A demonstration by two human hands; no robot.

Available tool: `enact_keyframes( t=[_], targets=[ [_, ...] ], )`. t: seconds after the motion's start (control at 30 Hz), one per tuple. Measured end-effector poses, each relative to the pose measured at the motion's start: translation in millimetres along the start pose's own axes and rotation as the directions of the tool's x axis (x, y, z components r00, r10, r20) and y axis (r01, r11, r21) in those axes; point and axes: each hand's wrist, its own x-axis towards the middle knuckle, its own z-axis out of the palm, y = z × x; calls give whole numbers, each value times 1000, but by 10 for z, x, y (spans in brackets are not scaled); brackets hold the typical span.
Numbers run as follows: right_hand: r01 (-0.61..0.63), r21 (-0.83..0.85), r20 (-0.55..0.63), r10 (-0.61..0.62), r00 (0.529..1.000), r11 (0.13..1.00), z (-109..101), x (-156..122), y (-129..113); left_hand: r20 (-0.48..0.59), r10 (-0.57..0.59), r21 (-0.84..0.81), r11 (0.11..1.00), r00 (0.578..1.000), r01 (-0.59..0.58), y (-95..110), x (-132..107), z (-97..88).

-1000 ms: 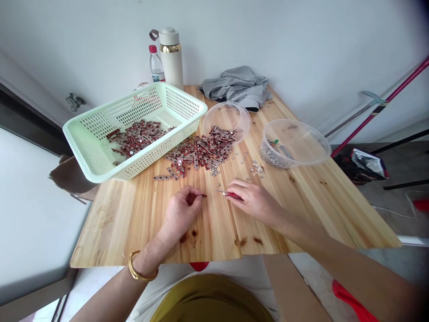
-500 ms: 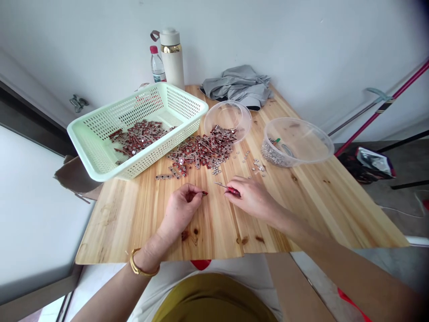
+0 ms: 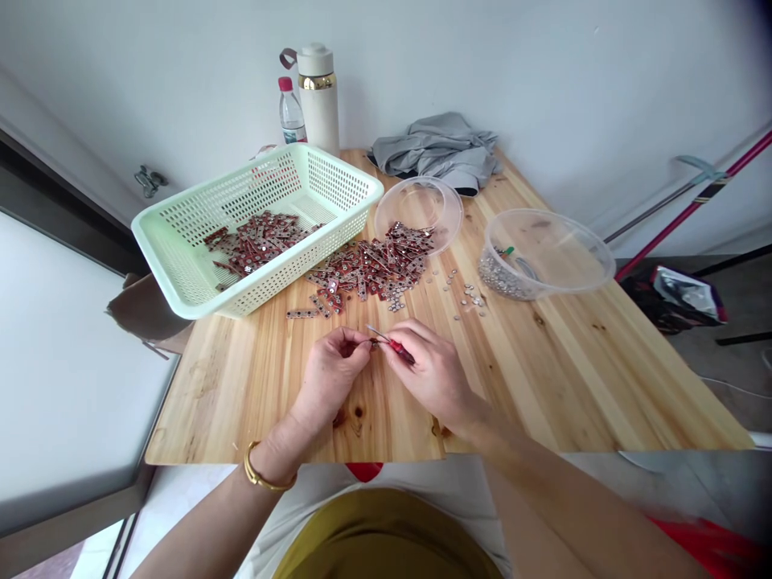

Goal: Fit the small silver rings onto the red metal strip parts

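My left hand point(image 3: 334, 370) pinches a small dark red strip point(image 3: 375, 343) between thumb and fingertips, low over the wooden table point(image 3: 253, 402). My right hand point(image 3: 431, 374) is closed around the red handle of a small screwdriver point(image 3: 401, 351), whose metal blade points up and left. The fingertips of both hands meet at the strip, and most of it is hidden by them. Just beyond lies a heap of similar red strips point(image 3: 367, 269) with round metal spots. Small silvery discs point(image 3: 396, 305) are scattered at the heap's near edge.
A pale green basket point(image 3: 289, 277) with more strips stands at left. A clear tub point(image 3: 572, 273) holding silvery discs is at right, near loose discs point(image 3: 474, 296). Behind are a clear round container point(image 3: 449, 217), grey cloth point(image 3: 440, 145), a flask point(image 3: 319, 112) and a bottle point(image 3: 292, 117).
My right hand has moved left with the screwdriver and now touches the strip in my left hand. The view has shifted slightly, so the table appears farther right.
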Motion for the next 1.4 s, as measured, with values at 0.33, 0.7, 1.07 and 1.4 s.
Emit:
enact_keyframes(
  t=[0.33,0.7,1.07,1.4],
  targets=[
    [-232,277,-9,244,970,933,10,54,-59,8,-63,-135,989,998,64,54,-19,4],
    [-261,293,13,269,963,920,52,99,-105,12,-47,-143,988,999,48,20,-3,-23],
    [-251,344,121,222,967,905,7,133,-43,206,-130,-182,969,970,169,112,3,-130],
    [-45,221,-28,52,998,974,-27,153,-80,142,-188,-243,945,972,218,174,7,-59]
  ],
)
